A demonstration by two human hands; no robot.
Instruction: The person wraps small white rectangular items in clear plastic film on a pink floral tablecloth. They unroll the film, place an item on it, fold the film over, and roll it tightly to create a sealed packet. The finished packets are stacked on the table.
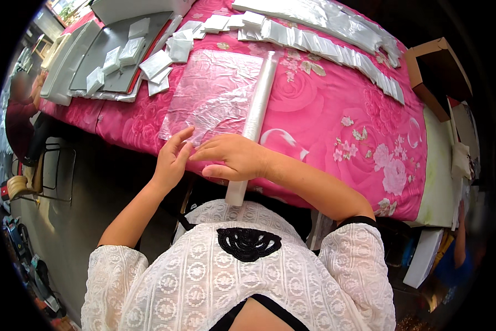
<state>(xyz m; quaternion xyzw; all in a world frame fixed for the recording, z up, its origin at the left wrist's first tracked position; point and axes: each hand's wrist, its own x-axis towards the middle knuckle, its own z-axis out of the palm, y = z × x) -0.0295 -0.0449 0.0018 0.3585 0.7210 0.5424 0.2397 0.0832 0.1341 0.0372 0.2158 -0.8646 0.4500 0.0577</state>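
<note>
A long roll of clear plastic film (260, 102) lies on the pink flowered cloth, its near end reaching past the table edge toward my body. To its left, a flat, wrinkled sheet of clear film (217, 80) is spread out. My right hand (228, 157) crosses over the near part of the roll, fingers stretched leftward and thumb apart below them. Close beside its fingertips, my left hand (173, 160) is at the sheet's near edge, with index finger and thumb apart. Neither hand visibly grips anything.
Folded clear packets form a curved row (319, 44) across the table's far side. More packets lie on a grey board (112, 63) at far left, beside white foam pieces (65, 69). An open cardboard box (438, 77) stands at right. Other people sit at both sides.
</note>
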